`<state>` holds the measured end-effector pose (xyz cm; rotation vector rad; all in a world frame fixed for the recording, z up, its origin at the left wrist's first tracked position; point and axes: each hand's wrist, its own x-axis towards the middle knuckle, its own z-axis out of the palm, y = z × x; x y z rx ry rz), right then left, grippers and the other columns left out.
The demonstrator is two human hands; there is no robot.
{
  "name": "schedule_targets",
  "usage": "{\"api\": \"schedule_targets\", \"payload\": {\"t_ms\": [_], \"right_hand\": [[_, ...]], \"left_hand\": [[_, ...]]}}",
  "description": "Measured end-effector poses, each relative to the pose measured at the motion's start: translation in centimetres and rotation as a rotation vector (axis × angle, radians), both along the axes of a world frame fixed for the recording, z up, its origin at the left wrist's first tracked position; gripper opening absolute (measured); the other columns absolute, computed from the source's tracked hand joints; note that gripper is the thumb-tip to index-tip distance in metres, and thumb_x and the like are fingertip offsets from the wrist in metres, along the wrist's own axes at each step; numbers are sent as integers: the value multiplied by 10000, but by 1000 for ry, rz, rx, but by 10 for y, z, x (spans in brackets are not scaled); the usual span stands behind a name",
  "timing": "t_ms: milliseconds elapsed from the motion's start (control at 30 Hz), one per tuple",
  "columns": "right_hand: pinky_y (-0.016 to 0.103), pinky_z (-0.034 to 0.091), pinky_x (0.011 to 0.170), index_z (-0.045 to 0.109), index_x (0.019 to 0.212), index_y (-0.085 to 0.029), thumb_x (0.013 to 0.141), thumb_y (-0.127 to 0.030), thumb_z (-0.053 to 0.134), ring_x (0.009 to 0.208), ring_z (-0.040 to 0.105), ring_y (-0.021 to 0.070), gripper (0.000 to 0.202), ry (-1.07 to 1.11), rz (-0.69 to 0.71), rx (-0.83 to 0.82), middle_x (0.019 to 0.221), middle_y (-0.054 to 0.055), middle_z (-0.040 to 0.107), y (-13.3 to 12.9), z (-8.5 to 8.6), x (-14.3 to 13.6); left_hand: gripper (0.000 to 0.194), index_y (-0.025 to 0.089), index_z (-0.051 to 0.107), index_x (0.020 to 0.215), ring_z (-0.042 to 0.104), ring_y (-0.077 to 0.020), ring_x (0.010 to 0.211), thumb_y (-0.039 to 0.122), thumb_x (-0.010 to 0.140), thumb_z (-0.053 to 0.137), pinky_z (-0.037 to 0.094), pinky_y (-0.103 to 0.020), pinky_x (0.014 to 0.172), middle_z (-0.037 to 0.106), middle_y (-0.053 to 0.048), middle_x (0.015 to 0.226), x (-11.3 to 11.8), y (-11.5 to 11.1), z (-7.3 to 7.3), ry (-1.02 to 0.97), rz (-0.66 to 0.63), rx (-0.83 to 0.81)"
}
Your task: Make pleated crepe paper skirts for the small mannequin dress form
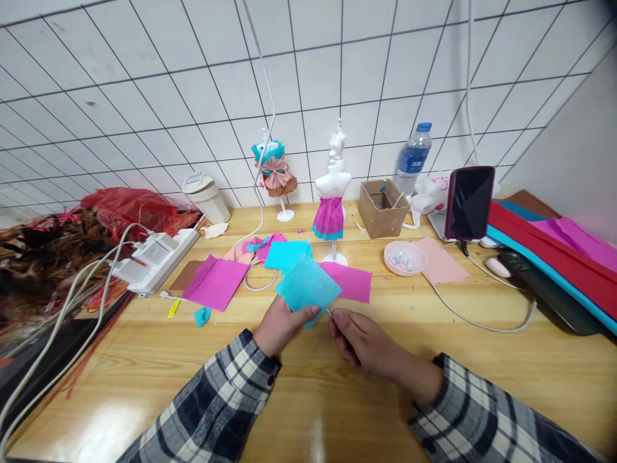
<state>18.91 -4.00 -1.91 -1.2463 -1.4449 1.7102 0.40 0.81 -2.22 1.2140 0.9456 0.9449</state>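
Turquoise sheet (308, 283), squarish, corner up.
I see left hand (283, 326) pinching it, right hand (365, 339) gripping slim tool (330, 313) at edge; tabletop (318, 405) spreads nearward.

Thin tool (330, 312): mostly hidden in right hand (367, 337), type can't be told. Left hand (282, 326): most fingers behind blue sheet (308, 283); that sheet also blocks part of pink sheet (354, 281). Beads (399, 261) too small to count. Box (383, 222): contents mostly hidden by its walls. Bottle (414, 154): base hidden, small print unreadable. Sleeves (222, 392) cut by bottom edge, feathers (48, 257) by left, red sheet (554, 254) by right.
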Motion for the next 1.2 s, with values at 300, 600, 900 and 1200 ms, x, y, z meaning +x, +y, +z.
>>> {"api": "schedule_targets", "payload": {"t_ms": [300,600,900,1200], "right_hand": [[238,255,383,431,751,-233,837,-802,269,367,327,96,597,34,-13,-16,428,-75,405,0,-4,1],[247,258,398,404,730,-237,826,-815,263,383,353,105,603,26,9,15,443,-75,389,1,-1,1],[226,269,384,417,737,-228,831,-810,251,361,342,89,613,10,22,7,420,-76,419,0,0,1],[210,269,377,428,754,-222,838,-801,244,361,348,82,614,-4,11,14,414,-85,416,0,-1,0]], "left_hand": [[553,154,600,1183,627,-261,1033,340,699,792,459,-415,962,681,-107,1165,1,1,1,-6,-11,-12],[615,170,576,1262,592,-287,1158,332,709,791,424,-439,1030,636,-114,1285,1,0,1,-49,-4,-21],[662,161,530,1322,577,-301,1193,322,730,778,418,-457,1045,612,-131,1322,-1,1,0,-21,-27,-1],[536,144,633,1160,613,-299,1133,396,709,778,448,-442,1014,649,-125,1268,3,-3,12,126,-27,60]]}}
